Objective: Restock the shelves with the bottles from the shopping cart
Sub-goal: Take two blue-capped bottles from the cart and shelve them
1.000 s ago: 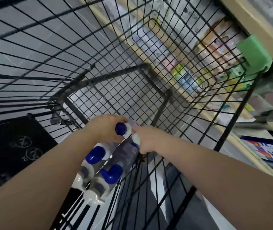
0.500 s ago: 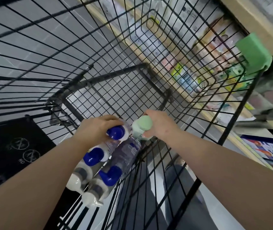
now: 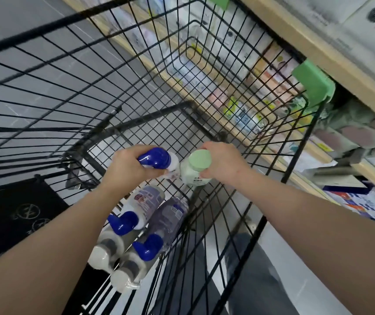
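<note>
Inside the black wire shopping cart (image 3: 204,71), the left hand (image 3: 125,169) is gripping a blue-capped bottle (image 3: 159,161) while the right hand (image 3: 223,163) is clasping a green-capped bottle (image 3: 196,169) just beside it. Nearer, four bottles (image 3: 141,235) are lying on the cart floor; stocked shelves (image 3: 318,53) are standing at right.

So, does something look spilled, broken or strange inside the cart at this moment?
Nothing stands out. The left hand holds a blue-capped bottle, the right hand a green-capped bottle. Four bottles lie capped on the cart floor, with no spill visible.
</note>
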Demonstrator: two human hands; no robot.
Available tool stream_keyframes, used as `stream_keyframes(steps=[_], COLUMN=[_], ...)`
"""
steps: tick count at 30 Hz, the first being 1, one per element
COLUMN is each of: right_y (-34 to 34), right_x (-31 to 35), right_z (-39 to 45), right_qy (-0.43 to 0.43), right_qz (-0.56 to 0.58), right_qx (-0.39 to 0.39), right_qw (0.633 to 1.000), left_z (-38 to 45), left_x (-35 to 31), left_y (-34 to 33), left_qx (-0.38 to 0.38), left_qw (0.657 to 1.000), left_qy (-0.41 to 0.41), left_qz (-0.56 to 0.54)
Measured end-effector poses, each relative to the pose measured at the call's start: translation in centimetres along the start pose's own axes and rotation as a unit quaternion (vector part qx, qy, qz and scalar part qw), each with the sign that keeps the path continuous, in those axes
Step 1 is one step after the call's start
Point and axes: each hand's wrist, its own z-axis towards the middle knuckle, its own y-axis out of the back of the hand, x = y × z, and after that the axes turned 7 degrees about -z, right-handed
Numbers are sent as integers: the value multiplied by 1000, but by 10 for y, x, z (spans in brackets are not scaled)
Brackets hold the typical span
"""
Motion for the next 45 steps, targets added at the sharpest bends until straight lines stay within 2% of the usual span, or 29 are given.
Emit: stream_keyframes(steps=[4, 7, 10, 15, 17, 20, 27, 36, 45], right_y=[32, 56, 81, 120, 135, 159, 189, 219, 242], right_x=[-1, 2, 5, 7, 7, 4, -29, -117, -236], right_z=[-26, -49, -74, -112, -132, -166, -234, -314, -401], right_qy=[42, 73, 94, 148, 170, 207, 232, 248, 268], right_qz=[122, 209, 326, 423, 435, 436, 446, 441, 426], right_qx=[-84, -110, -140, -227, -261, -301, -390, -464, -491], right_qw=[988, 969, 930, 864, 845, 822, 771, 727, 711], left_z=[-9, -20, -29, -51, -62, -79, -120, -183, -245], left_x=[-33, -62, -88, -151, -182, -230, -305, -375, -436], left_y=[4, 7, 12, 26, 27, 23, -8, -95, -218], left_qx=[-36, -82, -118, -122, -116, -66, 25, 74, 63], left_qw=[993, 981, 966, 952, 942, 927, 907, 902, 895], left_qy=[-14, -28, -38, -121, -167, -224, -299, -297, -326], left_qz=[-109, -172, -227, -253, -266, -294, -295, -304, -299])
